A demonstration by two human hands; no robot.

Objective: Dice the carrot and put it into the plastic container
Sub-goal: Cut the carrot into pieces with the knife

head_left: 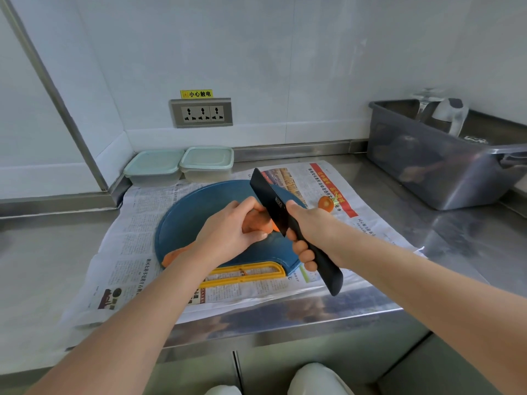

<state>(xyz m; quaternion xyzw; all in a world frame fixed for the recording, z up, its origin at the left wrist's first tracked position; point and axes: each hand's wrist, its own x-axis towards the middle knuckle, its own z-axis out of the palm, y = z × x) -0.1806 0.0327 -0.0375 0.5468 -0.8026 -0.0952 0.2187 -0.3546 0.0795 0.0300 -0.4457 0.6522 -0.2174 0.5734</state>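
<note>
Steel desk under newspaper carries a round blue board, where my left grip arches over the carrot, fingers clamped on it. My right grip is wrapped tight round the handle of a matte black knife, its blade angled up beside the carrot. That hand hides most of the carrot, leaving only its orange ends in sight; two lidded translucent containers sit by the wall.

We count two hands: left hand, right hand. One knife. One cutting board. Three carrot pieces that we can see: held piece, piece at board edge, cut end on newspaper. Two plastic containers, both lidded. One grey bin. One socket panel, three outlets. One warning label.
</note>
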